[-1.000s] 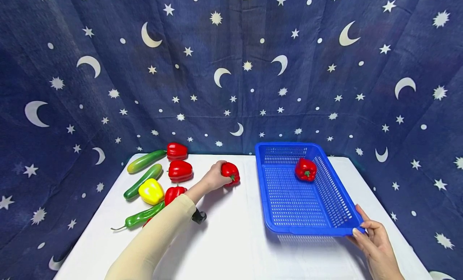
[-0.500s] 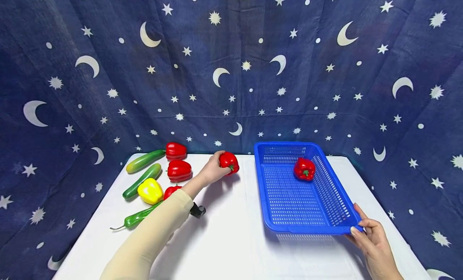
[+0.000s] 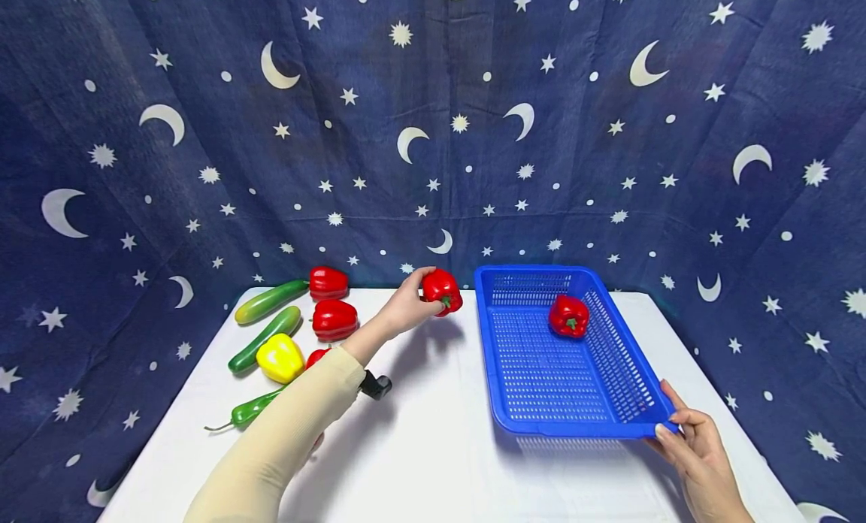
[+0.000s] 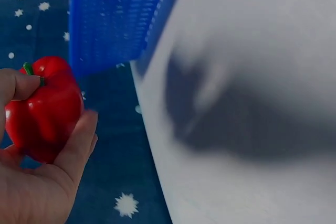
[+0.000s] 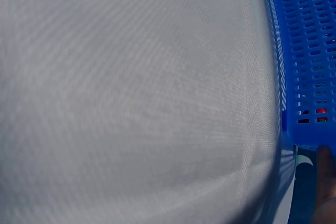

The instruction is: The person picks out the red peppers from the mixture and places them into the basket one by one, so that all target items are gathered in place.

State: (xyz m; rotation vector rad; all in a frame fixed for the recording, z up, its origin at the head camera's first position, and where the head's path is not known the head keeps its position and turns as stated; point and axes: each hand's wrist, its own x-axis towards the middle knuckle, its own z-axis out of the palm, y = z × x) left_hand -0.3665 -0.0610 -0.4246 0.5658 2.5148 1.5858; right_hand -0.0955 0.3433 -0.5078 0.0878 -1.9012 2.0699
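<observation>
In the head view my left hand [image 3: 404, 306] grips a red bell pepper [image 3: 441, 288] with a green stem, raised over the back of the table and casting a shadow on the cloth. The left wrist view shows the same red bell pepper [image 4: 50, 116] between thumb and fingers, the thumb at its stem. To its right stands a blue perforated basket [image 3: 575, 430] with one red bell pepper [image 3: 569, 317] inside. My right hand [image 3: 704, 455] holds the basket's near right corner, thumb on the rim. The right wrist view catches only a finger [image 5: 325, 187] under the blue basket [image 5: 310, 135].
On the left of the white table [image 3: 433, 463] lie two cucumbers [image 3: 271, 301], a yellow bell pepper [image 3: 280, 358], a long green pepper [image 3: 253, 409] and several red bell peppers [image 3: 334, 319]. My left forearm covers part of them. A dark starry curtain [image 3: 365, 155] hangs behind.
My left hand has lifted the red bell pepper up off the cloth and carried it slightly right, toward the basket. My right hand and the basket stay where they were.
</observation>
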